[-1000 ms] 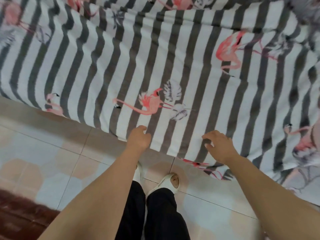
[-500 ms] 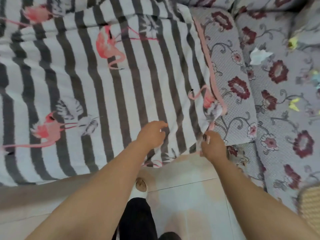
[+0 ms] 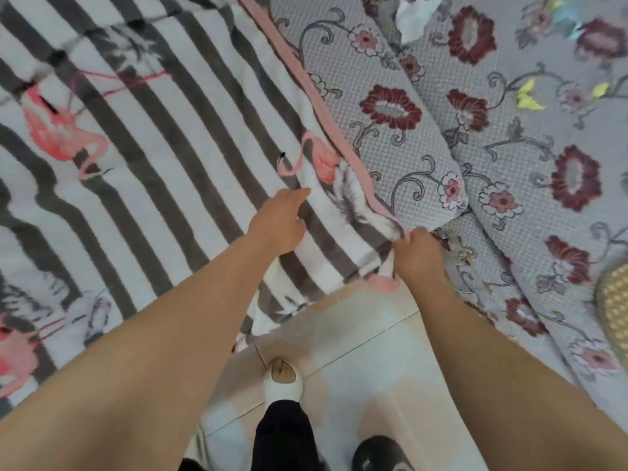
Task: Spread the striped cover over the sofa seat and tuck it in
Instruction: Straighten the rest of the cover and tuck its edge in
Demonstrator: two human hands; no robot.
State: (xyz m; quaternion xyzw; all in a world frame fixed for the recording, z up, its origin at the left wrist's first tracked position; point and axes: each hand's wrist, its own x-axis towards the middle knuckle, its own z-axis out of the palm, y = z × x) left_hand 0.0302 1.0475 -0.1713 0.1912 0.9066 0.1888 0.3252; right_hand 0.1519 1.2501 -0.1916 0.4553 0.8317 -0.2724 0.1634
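Note:
The striped cover [image 3: 163, 158], grey and white with pink flamingos and a pink hem, lies spread over the left part of the sofa seat. Its front edge hangs down to the floor. My right hand [image 3: 416, 254] grips the cover's front right corner by the pink hem, fingers curled round the bunched cloth. My left hand [image 3: 278, 220] rests flat on the cover a little to the left of that corner, fingers pointing toward the hem. To the right, the grey sofa seat [image 3: 401, 137] with red flowers lies bare.
A white crumpled tissue [image 3: 414, 15] and yellow paper scraps [image 3: 528, 96] lie on the floral sofa at the upper right. A woven item [image 3: 613, 307] shows at the right edge. Pale floor tiles [image 3: 367, 368] and my slippered foot [image 3: 283, 379] are below.
The view has swung right along the sofa. Both hands moved from the cover's front hem to its right corner; the right hand took hold of the corner and the left came down flat on the cloth.

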